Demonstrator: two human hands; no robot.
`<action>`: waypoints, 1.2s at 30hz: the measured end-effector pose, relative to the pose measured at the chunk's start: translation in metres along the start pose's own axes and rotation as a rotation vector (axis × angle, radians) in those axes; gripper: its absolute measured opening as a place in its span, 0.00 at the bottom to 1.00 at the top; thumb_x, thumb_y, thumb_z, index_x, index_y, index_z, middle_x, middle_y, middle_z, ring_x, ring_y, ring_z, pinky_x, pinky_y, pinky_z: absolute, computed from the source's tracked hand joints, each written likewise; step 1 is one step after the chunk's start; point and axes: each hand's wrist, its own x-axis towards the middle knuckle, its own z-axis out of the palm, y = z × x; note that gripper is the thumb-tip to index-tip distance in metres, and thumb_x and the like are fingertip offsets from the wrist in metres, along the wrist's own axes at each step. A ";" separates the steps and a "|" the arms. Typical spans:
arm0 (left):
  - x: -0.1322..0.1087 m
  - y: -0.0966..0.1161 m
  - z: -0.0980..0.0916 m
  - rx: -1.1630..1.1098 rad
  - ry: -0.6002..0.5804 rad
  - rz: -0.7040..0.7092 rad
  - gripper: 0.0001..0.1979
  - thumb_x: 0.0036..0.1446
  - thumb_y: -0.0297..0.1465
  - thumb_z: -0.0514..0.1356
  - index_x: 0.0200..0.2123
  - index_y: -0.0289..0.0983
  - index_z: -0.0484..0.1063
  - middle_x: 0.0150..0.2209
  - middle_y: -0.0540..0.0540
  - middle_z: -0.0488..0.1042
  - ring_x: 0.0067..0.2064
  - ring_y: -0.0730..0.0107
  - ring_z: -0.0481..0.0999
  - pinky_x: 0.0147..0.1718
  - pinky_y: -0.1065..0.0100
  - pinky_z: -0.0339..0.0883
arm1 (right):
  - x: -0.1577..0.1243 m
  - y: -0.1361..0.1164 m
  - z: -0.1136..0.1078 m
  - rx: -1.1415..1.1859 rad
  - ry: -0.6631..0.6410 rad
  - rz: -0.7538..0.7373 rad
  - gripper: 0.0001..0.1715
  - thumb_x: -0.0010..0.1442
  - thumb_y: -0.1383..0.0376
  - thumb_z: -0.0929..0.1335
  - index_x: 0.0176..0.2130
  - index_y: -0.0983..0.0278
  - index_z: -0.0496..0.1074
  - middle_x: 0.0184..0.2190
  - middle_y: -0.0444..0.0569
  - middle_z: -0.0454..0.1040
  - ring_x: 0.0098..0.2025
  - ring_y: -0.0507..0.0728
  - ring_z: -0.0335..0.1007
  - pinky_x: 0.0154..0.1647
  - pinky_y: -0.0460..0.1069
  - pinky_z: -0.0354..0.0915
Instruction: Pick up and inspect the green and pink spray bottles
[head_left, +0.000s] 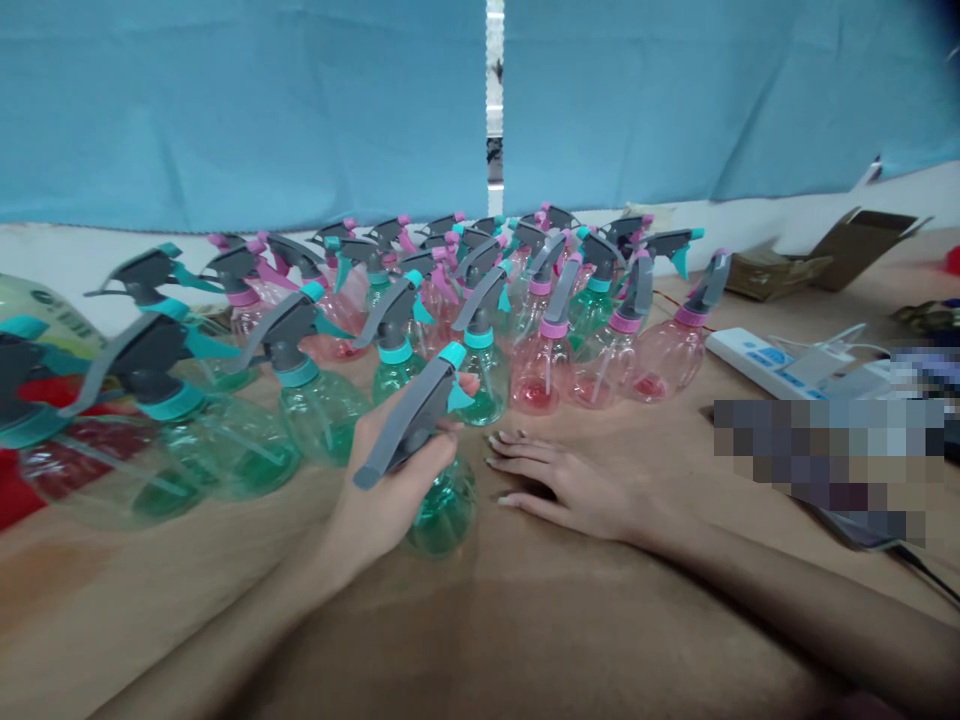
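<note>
Green spray bottle (445, 512) gripped round its neck by the left hand (386, 500), near the grouped bottles (540, 372).
The right hand (570, 487) is rested palm down on the table (540, 610), fingers slightly spread. Trigger heads (411, 418) are already fitted wherever bottle tops can be made out; what is left cannot be told.

Place: workshop-type room, probably small assembly or packing area; exact trade unclear. Evidence: brown worktable (465, 645), bare-topped; trigger-spray bottles (541, 370) massed in quantity, near-identical pattern, green and pink, far beyond household number. Open cardboard box (862, 245) at far right. White power strip (772, 365) lying directly on tabletop, cables nearby. Plain blue cloth (225, 110) hung as makeshift covering before white wall (930, 200).
</note>
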 end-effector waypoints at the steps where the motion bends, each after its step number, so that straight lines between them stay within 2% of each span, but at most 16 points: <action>1: 0.000 0.000 0.000 -0.003 0.000 0.001 0.16 0.52 0.30 0.55 0.46 0.45 0.69 0.31 0.53 0.72 0.25 0.72 0.66 0.23 0.69 0.59 | 0.000 0.000 0.000 0.001 -0.002 0.000 0.28 0.63 0.52 0.60 0.57 0.64 0.62 0.60 0.53 0.61 0.62 0.57 0.53 0.62 0.56 0.53; 9: 0.003 0.001 0.001 -0.002 -0.019 -0.016 0.18 0.51 0.31 0.55 0.48 0.46 0.68 0.30 0.53 0.73 0.21 0.73 0.65 0.20 0.69 0.58 | 0.000 -0.001 0.000 0.000 -0.004 0.005 0.28 0.63 0.53 0.60 0.57 0.65 0.62 0.60 0.53 0.61 0.62 0.57 0.53 0.62 0.55 0.53; 17: 0.002 0.001 0.000 0.019 0.007 0.002 0.13 0.51 0.29 0.56 0.41 0.44 0.71 0.31 0.53 0.74 0.30 0.69 0.72 0.30 0.68 0.64 | 0.000 0.001 0.001 0.000 0.001 0.004 0.29 0.63 0.52 0.60 0.57 0.64 0.62 0.60 0.52 0.61 0.62 0.57 0.53 0.62 0.56 0.54; 23: 0.005 0.001 0.001 -0.038 -0.047 0.031 0.18 0.51 0.27 0.55 0.46 0.46 0.70 0.36 0.53 0.74 0.39 0.67 0.74 0.38 0.68 0.65 | 0.000 0.000 0.000 0.024 0.009 0.005 0.28 0.63 0.53 0.61 0.58 0.62 0.62 0.59 0.52 0.62 0.62 0.57 0.54 0.62 0.56 0.54; 29: 0.003 0.001 -0.001 -0.019 -0.050 0.037 0.18 0.50 0.27 0.54 0.45 0.46 0.70 0.34 0.53 0.74 0.35 0.67 0.73 0.35 0.67 0.65 | -0.001 0.001 0.002 0.022 0.006 0.006 0.28 0.63 0.53 0.60 0.58 0.63 0.62 0.60 0.52 0.60 0.62 0.57 0.54 0.62 0.57 0.54; 33: 0.002 0.001 0.000 -0.011 -0.032 0.005 0.12 0.49 0.28 0.55 0.38 0.43 0.71 0.26 0.53 0.71 0.26 0.69 0.69 0.33 0.65 0.67 | -0.001 0.002 0.003 0.020 0.007 0.006 0.28 0.63 0.52 0.60 0.57 0.62 0.63 0.60 0.52 0.61 0.62 0.57 0.54 0.61 0.57 0.54; 36: 0.003 0.001 0.001 -0.041 -0.017 -0.012 0.08 0.48 0.28 0.56 0.33 0.42 0.71 0.24 0.53 0.69 0.24 0.69 0.67 0.32 0.64 0.67 | 0.000 0.001 0.002 0.030 0.010 0.003 0.28 0.63 0.53 0.61 0.57 0.62 0.63 0.60 0.52 0.61 0.62 0.58 0.54 0.61 0.57 0.54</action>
